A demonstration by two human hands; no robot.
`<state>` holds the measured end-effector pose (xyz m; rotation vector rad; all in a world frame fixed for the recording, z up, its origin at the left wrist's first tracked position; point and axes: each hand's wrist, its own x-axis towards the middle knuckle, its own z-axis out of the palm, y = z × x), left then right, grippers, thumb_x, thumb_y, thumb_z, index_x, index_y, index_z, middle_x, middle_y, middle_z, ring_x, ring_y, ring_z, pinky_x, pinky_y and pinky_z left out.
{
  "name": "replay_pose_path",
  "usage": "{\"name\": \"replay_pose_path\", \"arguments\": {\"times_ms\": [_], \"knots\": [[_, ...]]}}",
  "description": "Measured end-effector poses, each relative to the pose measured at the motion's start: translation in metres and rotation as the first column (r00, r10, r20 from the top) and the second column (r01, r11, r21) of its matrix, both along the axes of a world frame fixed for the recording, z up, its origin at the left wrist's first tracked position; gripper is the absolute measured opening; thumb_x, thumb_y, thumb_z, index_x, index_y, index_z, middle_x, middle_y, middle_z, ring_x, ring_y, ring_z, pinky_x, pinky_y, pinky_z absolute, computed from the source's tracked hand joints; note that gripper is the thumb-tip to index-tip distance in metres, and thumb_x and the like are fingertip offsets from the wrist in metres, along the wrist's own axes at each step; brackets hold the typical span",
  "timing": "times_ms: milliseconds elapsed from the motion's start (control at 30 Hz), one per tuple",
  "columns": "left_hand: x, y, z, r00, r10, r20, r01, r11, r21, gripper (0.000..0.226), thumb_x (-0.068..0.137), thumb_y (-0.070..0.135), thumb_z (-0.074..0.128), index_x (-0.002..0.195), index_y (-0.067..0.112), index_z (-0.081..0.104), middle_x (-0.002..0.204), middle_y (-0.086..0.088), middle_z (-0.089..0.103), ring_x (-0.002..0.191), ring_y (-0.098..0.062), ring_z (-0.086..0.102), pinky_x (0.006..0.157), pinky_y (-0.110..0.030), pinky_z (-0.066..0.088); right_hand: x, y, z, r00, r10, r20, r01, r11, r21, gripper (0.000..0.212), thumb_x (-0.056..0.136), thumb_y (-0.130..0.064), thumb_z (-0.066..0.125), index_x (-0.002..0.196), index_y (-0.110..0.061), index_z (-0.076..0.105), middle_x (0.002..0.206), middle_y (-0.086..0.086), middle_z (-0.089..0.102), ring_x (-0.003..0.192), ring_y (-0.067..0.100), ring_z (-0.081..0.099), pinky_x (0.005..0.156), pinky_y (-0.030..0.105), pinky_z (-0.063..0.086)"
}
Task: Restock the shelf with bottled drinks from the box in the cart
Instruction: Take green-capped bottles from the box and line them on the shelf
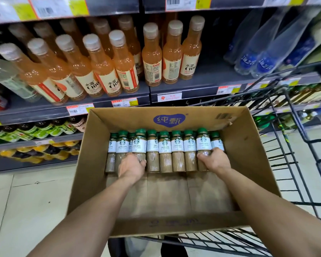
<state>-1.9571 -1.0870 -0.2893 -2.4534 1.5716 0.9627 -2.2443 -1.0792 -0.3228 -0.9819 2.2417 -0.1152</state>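
Box sits in cart. Left hand curls round left bottle in the row; right hand grips right bottle.

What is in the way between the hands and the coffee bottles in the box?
Nothing visible. The box is open on top, and both hands are on the coffee bottles: the left hand grips some near the row's left end, and the right hand grips some at its right end.
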Motion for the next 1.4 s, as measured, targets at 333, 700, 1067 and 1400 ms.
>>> {"name": "replay_pose_path", "arguments": {"times_ms": [333,700,1067,1400], "knots": [[0.029,0.015,0.093,0.969,-0.019,-0.247,-0.04,0.972,-0.232,0.045,0.084,0.038,0.073,0.117,0.014,0.054,0.12,-0.01,0.064,0.111,-0.031,0.06,0.082,-0.032,0.043,0.093,0.022,0.102,0.989,0.058,0.136,-0.009,0.942,-0.337,0.037,0.072,-0.045,0.076,0.097,-0.02,0.065,0.087,-0.002,0.07,0.083,0.021,0.067,0.07,0.031,0.052],[0.115,0.006,0.221,0.912,-0.204,-0.356,-0.024,0.84,-0.542,0.043,0.08,0.042,0.074,0.113,0.027,0.051,0.113,0.005,0.064,0.105,-0.016,0.061,0.078,-0.027,0.043,0.223,0.009,0.239,0.968,0.185,0.17,-0.027,0.75,-0.661,0.055,0.073,-0.051,0.078,0.119,-0.03,0.055,0.105,-0.012,0.064,0.097,0.011,0.062,0.076,0.029,0.047],[0.181,-0.036,0.314,0.881,-0.283,-0.379,-0.108,0.66,-0.743,0.054,0.078,0.041,0.076,0.123,0.03,0.048,0.119,0.009,0.062,0.11,-0.013,0.058,0.087,-0.031,0.047,0.296,-0.039,0.335,0.952,0.274,0.134,-0.049,0.571,-0.819,0.051,0.074,-0.047,0.081,0.115,-0.034,0.053,0.105,-0.017,0.063,0.091,-0.001,0.06,0.072,0.023,0.045],[0.173,-0.138,0.37,0.892,-0.312,-0.328,-0.127,0.523,-0.843,0.053,0.076,0.042,0.076,0.115,0.033,0.043,0.11,0.015,0.057,0.1,-0.007,0.054,0.078,-0.027,0.043,0.291,-0.149,0.401,0.944,0.321,0.078,-0.081,0.455,-0.887,0.05,0.073,-0.047,0.08,0.114,-0.032,0.055,0.096,-0.02,0.061,0.087,-0.005,0.059,0.066,0.011,0.04]]}}
